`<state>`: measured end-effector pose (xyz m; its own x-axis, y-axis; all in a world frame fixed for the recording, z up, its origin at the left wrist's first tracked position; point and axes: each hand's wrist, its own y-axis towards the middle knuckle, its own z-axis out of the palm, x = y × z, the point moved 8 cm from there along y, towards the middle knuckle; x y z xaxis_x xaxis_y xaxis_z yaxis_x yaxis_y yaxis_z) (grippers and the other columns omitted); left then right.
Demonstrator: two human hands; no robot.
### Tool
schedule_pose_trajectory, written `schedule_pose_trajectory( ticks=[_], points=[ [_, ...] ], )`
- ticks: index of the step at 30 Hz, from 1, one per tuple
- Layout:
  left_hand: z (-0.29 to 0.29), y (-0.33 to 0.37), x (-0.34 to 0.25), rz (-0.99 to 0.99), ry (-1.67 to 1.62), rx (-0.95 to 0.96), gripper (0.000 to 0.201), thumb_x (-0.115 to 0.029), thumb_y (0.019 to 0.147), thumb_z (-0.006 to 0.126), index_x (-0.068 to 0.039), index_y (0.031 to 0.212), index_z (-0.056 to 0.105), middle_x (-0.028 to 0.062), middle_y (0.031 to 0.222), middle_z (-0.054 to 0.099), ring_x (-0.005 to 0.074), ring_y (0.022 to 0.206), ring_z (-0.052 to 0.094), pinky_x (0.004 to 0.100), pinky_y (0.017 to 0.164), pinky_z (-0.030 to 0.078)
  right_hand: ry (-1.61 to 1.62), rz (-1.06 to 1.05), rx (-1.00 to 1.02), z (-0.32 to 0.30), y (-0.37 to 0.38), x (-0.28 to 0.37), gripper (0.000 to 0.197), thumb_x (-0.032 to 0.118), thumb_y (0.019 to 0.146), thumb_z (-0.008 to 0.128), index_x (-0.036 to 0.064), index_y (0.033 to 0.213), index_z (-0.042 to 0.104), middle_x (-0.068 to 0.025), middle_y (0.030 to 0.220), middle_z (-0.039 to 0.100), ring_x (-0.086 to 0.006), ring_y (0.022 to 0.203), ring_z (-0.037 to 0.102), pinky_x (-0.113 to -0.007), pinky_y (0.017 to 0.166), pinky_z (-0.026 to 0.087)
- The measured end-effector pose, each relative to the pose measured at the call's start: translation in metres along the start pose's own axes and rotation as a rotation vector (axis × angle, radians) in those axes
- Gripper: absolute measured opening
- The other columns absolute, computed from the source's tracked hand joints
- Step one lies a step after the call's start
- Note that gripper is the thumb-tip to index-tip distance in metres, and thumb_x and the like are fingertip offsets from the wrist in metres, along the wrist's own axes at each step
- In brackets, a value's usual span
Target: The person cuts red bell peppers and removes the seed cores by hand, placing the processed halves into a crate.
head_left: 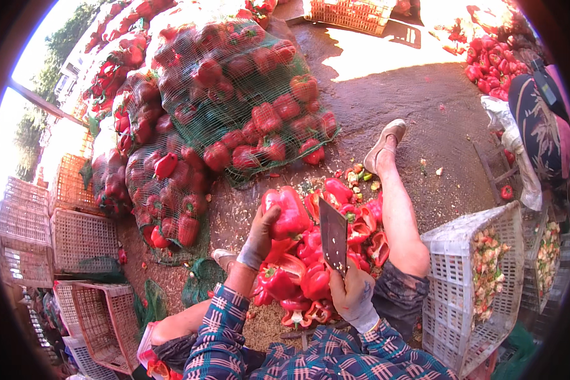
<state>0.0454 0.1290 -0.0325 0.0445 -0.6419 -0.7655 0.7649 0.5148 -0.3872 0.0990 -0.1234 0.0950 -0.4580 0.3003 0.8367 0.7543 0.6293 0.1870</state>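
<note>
My left hand (258, 237), in a soiled glove, is closed around a whole red bell pepper (289, 213) and holds it up over the pile. In my gloved right hand (354, 296) is a cleaver (333, 235), its broad dark blade pointing up and away from me, bits of seed stuck on it. Blade and held pepper are apart. Between my legs lies a heap of cut red peppers (315, 281), several halved with pale insides showing. What the heap rests on is mostly hidden.
Green mesh sacks of red peppers (234, 95) stand ahead and left. A white crate (453, 297) at my right holds pepper cores (487, 272). Crates (85, 237) are stacked at the left. Another person (538, 126) is at the far right. Scraps and seeds litter the floor.
</note>
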Motion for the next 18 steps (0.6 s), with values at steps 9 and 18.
schedule_pose_trajectory(
  ticks=[9, 18],
  points=[
    [0.044, -0.104, 0.03, 0.059, 0.491, -0.059, 0.074, -0.025, 0.082, 0.079, -0.006, 0.142, 0.041, 0.0119, 0.129, 0.056, 0.0207, 0.115, 0.058, 0.0355, 0.095, 0.052, -0.31, 0.268, 0.448, 0.037, -0.031, -0.04, 0.026, 0.028, 0.093, 0.054, 0.0026, 0.102, 0.055, -0.0238, 0.079, 0.068, -0.0418, 0.078, 0.067, -0.052, 0.071, 0.052],
    [0.069, -0.095, 0.034, -0.018, 0.717, 0.312, 0.085, -0.027, 0.077, 0.083, -0.005, 0.147, 0.04, 0.0097, 0.136, 0.054, 0.0193, 0.125, 0.052, 0.0337, 0.107, 0.043, 0.194, 0.742, 0.618, 0.033, -0.049, -0.104, 0.029, 0.026, 0.094, 0.053, 0.0014, 0.108, 0.058, -0.0174, 0.082, 0.068, -0.0267, 0.071, 0.07, -0.04, 0.065, 0.056]
  ],
)
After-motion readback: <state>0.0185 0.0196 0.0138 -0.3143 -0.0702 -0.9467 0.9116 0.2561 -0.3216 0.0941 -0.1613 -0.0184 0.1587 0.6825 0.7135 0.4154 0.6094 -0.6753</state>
